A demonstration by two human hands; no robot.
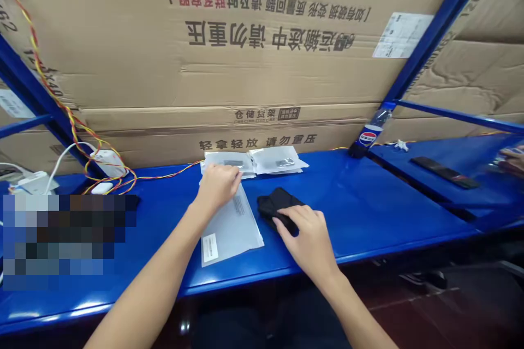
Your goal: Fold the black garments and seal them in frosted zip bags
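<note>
My left hand (219, 186) is closed over the upper part of a frosted plastic zip bag (241, 229); its fingertips hide whatever is in them. The bag lies flat, with a white label at its lower left corner and small print. My right hand (305, 232) grips the near right side of a black folded, fabric-like item (278, 202) with thumb and fingers. This item rests on the blue table just right of the bag. Behind my left hand lie two groups of frosted bags (278, 160), with small dark items showing through.
A Pepsi bottle (370, 133) leans by the right blue post. Beyond it are a dark phone-like object (444, 172) and a blurred other person's hand (513, 158). Red-yellow wires and a white power block (109, 163) sit left. Cardboard (245, 82) walls the back.
</note>
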